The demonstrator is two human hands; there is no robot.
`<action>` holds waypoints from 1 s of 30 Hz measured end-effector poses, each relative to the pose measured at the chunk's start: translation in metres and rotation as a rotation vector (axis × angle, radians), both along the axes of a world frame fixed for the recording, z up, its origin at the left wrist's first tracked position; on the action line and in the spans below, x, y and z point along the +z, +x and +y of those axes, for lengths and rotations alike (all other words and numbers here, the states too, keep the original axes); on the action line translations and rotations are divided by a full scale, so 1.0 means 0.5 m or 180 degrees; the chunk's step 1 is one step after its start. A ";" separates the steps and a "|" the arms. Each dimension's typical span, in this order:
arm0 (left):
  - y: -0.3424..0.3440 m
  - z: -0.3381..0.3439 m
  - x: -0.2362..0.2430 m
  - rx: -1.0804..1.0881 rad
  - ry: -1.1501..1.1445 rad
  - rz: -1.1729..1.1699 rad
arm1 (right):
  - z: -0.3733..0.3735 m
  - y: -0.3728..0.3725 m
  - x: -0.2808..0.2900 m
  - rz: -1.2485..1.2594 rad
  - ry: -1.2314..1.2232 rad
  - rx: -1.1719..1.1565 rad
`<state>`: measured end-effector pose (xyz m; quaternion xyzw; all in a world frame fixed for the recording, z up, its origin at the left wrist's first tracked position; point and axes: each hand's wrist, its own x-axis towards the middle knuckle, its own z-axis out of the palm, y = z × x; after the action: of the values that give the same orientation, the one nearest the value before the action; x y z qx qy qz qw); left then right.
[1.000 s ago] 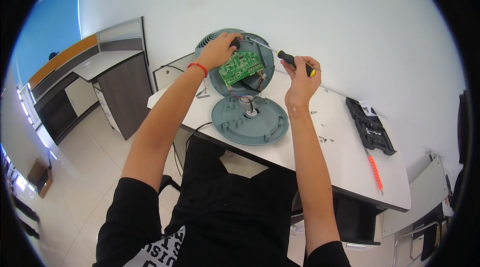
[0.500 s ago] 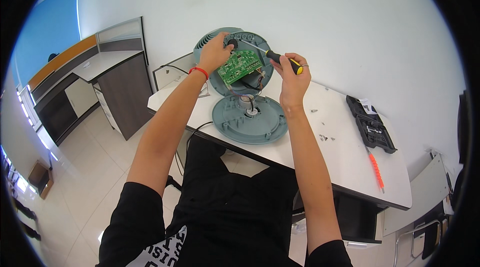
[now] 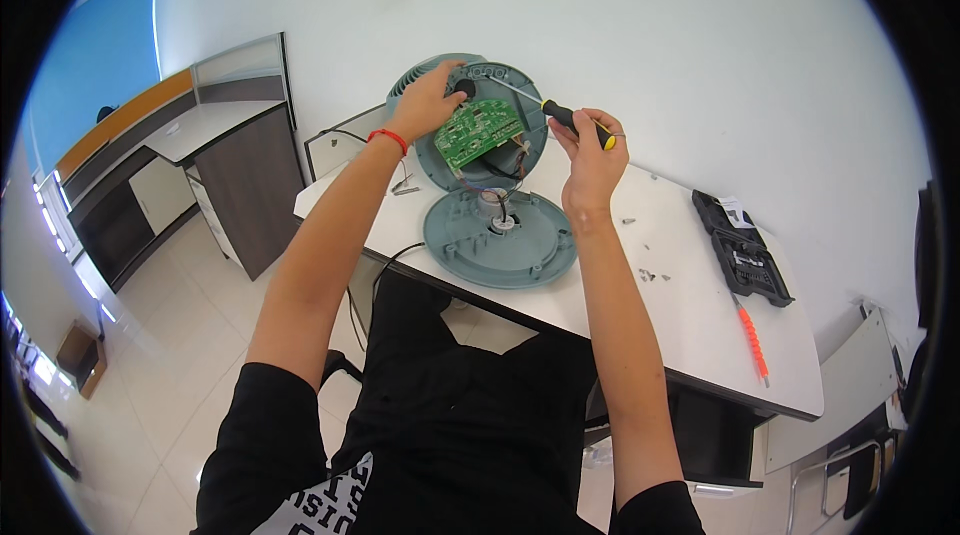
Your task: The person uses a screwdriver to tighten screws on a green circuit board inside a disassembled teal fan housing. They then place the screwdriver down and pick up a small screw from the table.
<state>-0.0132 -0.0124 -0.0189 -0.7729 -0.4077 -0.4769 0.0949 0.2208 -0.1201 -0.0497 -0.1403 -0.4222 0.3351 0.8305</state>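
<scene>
Left hand (image 3: 425,110) holding top of round gray-green fan shell (image 3: 431,163), tilted up over white desk (image 3: 690,325); right hand (image 3: 594,165) gripping screwdriver (image 3: 560,115). Shell looks light, stiff; circuit board (image 3: 480,134) could snap: rim best hold.

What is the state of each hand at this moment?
Left hand: holding the housing by its upper edge.
Right hand: closed around the screwdriver.
</scene>
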 end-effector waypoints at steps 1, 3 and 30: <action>-0.006 0.001 -0.001 -0.0211 0.0141 0.0055 | 0.000 0.000 -0.001 0.0018 0.0015 -0.0031; -0.019 0.005 0.008 -0.0299 0.0077 0.0435 | -0.003 0.000 0.002 0.0071 0.0062 -0.0080; -0.002 -0.028 0.093 0.0423 0.0167 0.2317 | -0.002 0.016 0.006 0.0400 0.0146 -0.0366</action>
<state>-0.0144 -0.0264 0.0279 -0.8610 -0.3842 -0.1739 0.2842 0.2289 -0.1210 -0.0466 -0.1238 -0.3681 0.2852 0.8763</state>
